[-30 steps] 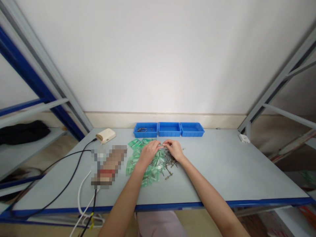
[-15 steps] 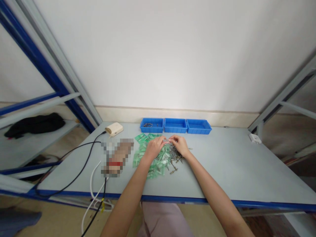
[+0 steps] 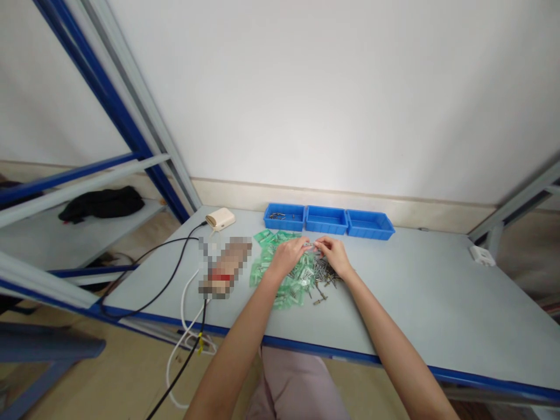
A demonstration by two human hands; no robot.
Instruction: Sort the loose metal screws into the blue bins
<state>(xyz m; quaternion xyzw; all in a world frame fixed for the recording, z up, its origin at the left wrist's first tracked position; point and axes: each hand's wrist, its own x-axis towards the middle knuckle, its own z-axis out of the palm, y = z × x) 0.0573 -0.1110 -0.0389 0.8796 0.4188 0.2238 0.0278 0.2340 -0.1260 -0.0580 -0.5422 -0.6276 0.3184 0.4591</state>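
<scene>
Both hands meet over the pile, fingertips pinched on a small metal fastener (image 3: 310, 244) held between them; it is too small to tell its exact kind. My left hand (image 3: 287, 256) is closed on its left end, above small green plastic packets (image 3: 286, 294) with metal pieces inside. My right hand (image 3: 336, 256) pinches the other end. Below the right hand lies a heap of loose metal fasteners (image 3: 322, 274), partly hidden by that hand and wrist. One brassy piece (image 3: 321, 301) lies at the near side of the heap.
Three blue bins stand in a row behind the hands: the left bin (image 3: 284, 224) holds several metal pieces, beside the middle bin (image 3: 326, 227) and right bin (image 3: 370, 232). A cream device (image 3: 221, 219), a black cable (image 3: 172, 274) and a blurred-out object (image 3: 227, 268) are at left. A white adapter (image 3: 482, 255) sits far right.
The camera view has shifted, so the table and bins appear further right. Both hands stay together over the pile, still pinching the small piece.
</scene>
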